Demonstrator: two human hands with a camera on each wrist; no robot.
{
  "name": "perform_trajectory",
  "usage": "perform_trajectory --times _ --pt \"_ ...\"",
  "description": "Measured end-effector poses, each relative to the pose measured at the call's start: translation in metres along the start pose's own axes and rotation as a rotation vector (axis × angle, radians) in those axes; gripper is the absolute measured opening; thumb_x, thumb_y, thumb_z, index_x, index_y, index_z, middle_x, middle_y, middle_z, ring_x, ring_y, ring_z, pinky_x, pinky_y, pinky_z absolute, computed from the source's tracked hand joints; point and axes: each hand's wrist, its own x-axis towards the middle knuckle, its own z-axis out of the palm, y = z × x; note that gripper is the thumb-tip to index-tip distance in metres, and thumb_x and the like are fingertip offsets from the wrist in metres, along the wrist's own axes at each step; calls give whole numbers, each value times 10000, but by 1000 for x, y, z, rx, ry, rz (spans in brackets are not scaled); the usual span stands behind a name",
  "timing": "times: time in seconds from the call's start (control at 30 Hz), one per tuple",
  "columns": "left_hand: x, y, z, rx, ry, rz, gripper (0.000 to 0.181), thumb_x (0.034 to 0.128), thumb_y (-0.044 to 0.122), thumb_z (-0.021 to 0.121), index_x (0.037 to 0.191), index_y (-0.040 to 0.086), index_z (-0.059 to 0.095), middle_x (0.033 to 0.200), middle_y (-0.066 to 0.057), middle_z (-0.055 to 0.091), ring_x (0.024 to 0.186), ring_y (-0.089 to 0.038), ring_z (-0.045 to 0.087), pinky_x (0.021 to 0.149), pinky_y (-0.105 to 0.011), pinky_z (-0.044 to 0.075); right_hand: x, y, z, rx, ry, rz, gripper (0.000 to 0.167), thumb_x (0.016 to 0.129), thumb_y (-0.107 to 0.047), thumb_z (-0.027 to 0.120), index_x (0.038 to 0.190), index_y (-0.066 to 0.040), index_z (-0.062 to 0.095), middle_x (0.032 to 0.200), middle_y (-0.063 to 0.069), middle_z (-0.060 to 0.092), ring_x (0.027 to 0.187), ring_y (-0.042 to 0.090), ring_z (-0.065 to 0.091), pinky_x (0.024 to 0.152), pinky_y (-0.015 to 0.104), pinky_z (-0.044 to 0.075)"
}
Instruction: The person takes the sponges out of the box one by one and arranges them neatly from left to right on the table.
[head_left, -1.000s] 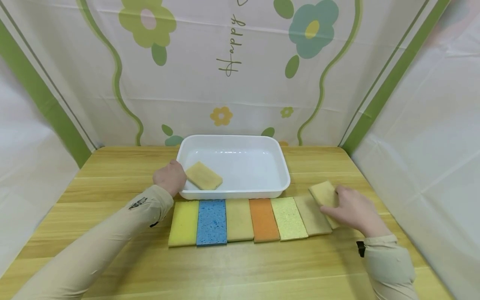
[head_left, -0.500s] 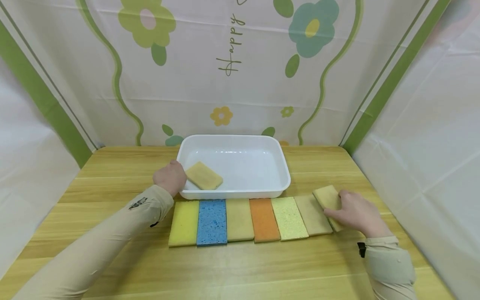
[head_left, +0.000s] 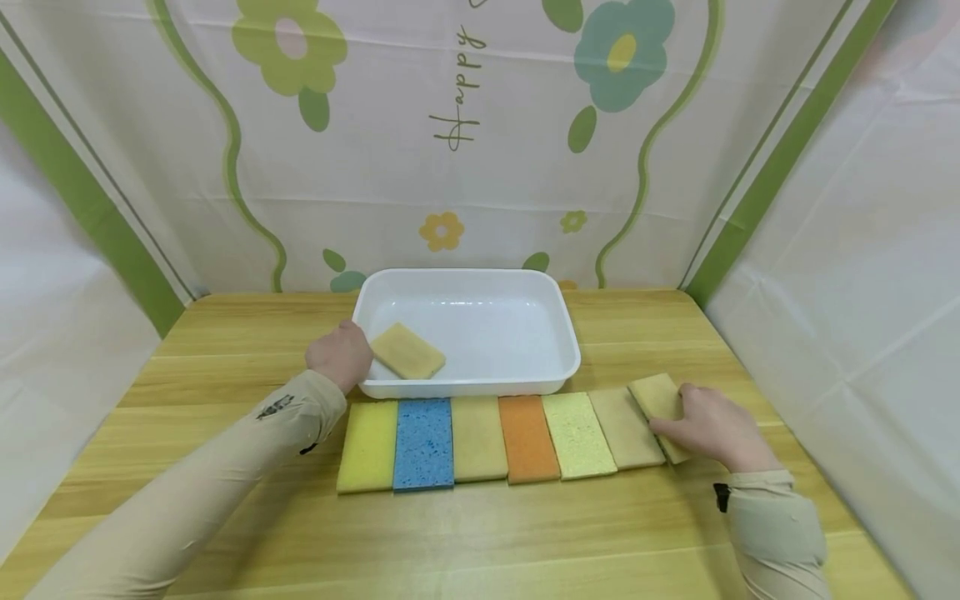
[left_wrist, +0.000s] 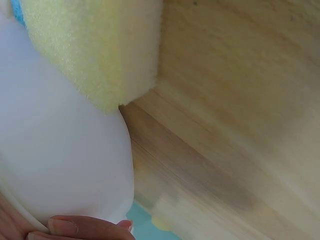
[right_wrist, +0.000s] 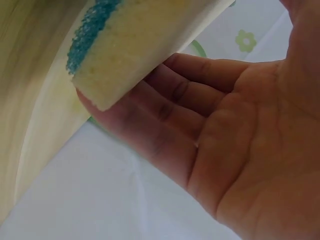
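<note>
My left hand (head_left: 340, 356) grips the left rim of a white tray (head_left: 510, 388); in the left wrist view its fingers (left_wrist: 82, 227) curl over the tray's edge. At the right end of a row of sponges, my right hand (head_left: 718, 427) holds a beige sponge (head_left: 660, 398) between thumb and fingers. That sponge lies tilted beside another beige sponge (head_left: 626, 429). From the right wrist view, the held sponge (right_wrist: 135, 50) shows a pale body and a rough blue layer on one face. Part of it is hidden behind the hand.
Along the tray's front lie yellow (head_left: 367, 447), blue (head_left: 423, 444), beige (head_left: 478, 439), orange (head_left: 529, 439) and pale yellow (head_left: 579, 436) sponges, side by side. Inside the tray, at its left, lies one beige sponge (head_left: 407, 351). A patterned cloth (head_left: 375, 167) stands behind the wooden table (head_left: 450, 542).
My right hand has shifted slightly right and toward me with the beige sponge, setting it more nearly alongside its neighbour. The left hand stays on the tray.
</note>
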Motion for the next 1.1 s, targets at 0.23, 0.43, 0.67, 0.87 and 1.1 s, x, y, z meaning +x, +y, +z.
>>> perform_trajectory --times 0.23,0.43,0.67,0.87,1.1 --pt "0 -1 0 -4 2 -2 446 998 127 340 1267 -228 360 690 -172 554 572 -266 575 477 -370 459 3 0 0 12 -16 7 620 813 -419 706 1036 140 560 859 194 616 729 293 579 616 495 489" --pt "0 -1 0 -4 6 -2 431 999 136 341 1244 -216 379 701 -174 554 589 -275 581 487 -378 462 4 0 4 16 -42 11 538 818 -412 698 966 90 573 809 137 597 686 263 547 584 473 479" --pt "0 0 -1 -9 -3 -5 420 993 132 357 1237 -210 377 703 -173 556 587 -275 582 488 -375 461 5 1 5 11 -42 12 613 822 -436 702 1029 126 573 861 185 617 724 287 574 612 502 492" --pt "-1 0 -2 -7 -5 -6 444 992 128 361 1269 -220 356 706 -176 555 588 -275 582 486 -372 462 4 4 3 27 -71 47 612 834 -463 692 994 114 567 847 183 597 715 284 551 590 466 474" --pt "-1 0 -1 -15 -1 -5 372 991 135 365 1182 -182 401 698 -168 554 570 -266 574 476 -366 458 4 5 1 38 -121 90 445 851 -471 665 759 -65 507 719 74 509 632 226 474 521 370 397"
